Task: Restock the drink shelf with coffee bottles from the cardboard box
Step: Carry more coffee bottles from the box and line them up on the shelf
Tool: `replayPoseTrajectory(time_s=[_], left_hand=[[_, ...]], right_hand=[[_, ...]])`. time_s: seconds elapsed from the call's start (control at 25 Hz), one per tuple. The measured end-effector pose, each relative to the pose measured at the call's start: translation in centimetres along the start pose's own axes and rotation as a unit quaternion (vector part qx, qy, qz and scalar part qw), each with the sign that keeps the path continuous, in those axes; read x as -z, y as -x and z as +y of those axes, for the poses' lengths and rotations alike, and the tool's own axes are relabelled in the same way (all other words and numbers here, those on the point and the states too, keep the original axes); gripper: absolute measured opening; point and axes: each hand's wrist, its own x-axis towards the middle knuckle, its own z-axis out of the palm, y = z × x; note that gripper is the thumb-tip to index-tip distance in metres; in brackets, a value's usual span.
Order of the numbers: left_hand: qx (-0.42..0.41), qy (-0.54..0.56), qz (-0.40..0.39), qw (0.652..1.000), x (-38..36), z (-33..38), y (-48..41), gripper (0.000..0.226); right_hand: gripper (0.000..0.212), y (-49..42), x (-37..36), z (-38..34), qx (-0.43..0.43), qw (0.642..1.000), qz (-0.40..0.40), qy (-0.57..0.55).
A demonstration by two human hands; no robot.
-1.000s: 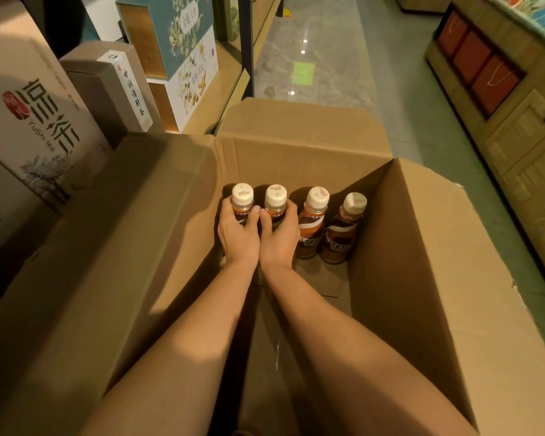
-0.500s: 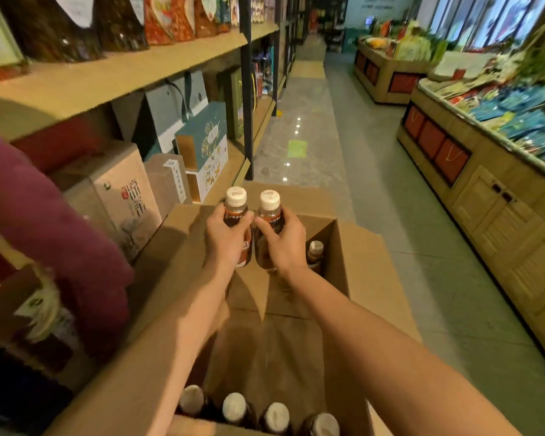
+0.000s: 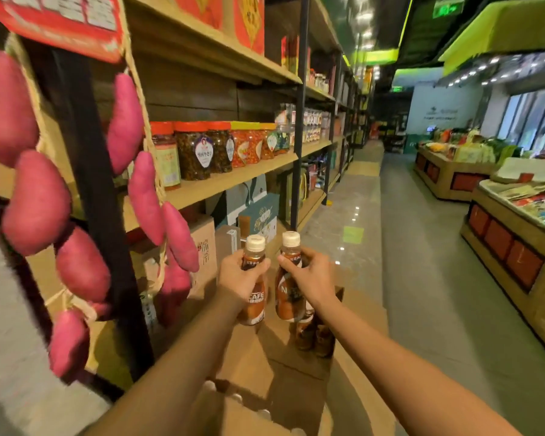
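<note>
Left hand [image 3: 238,278], right hand [image 3: 310,278]: curled grips.

Our left arm [image 3: 186,363] and right arm [image 3: 397,366] run bare from the lower edge of the view to the wrists, with skin uncovered along the whole visible length. Our left hand [image 3: 238,280] and right hand [image 3: 312,278] are bare as well, backs and fingers [image 3: 312,258] alike. Both forearms look slim and smooth; blur softens the nails and finer detail.

Above cardboard box [image 3: 252,357], left bottle [image 3: 256,298] beside right bottle [image 3: 284,298]; shelf [image 3: 233,181] at left.
</note>
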Motion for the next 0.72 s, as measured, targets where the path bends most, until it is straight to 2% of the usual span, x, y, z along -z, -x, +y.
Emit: replayPoseTrajectory(time_s=[0.12, 0.24, 0.32, 0.44, 0.56, 0.72], left_hand=[[-0.026, 0.009, 0.059, 0.998, 1.1, 1.5, 5.9, 0.024], [-0.069, 0.012, 0.141, 0.988, 2.5, 2.4, 12.8, 0.021], [-0.065, 0.015, 0.218, 0.974, 3.5, 3.3, 17.9, 0.021], [-0.042, -0.001, 0.275, 0.96, 6.2, 4.7, 25.2, 0.017], [-0.024, -0.038, 0.351, 0.935, 10.0, 5.4, 32.9, 0.02], [0.006, -0.084, 0.46, 0.884, 15.3, 6.2, 44.0, 0.017]], right_hand=[[0.032, 3.0, 1.5, -1.9, 0.036, 0.998, -0.041, -0.009], [0.029, 7.3, 2.6, -4.5, 0.08, 0.99, -0.106, -0.044], [0.03, 11.0, 3.1, -6.6, 0.097, 0.981, -0.153, -0.069], [0.025, 16.4, 2.5, -9.9, 0.108, 0.966, -0.21, -0.106], [0.022, 22.6, 1.3, -13.9, 0.123, 0.946, -0.27, -0.133], [0.025, 32.4, -0.4, -19.2, 0.12, 0.91, -0.355, -0.179]])
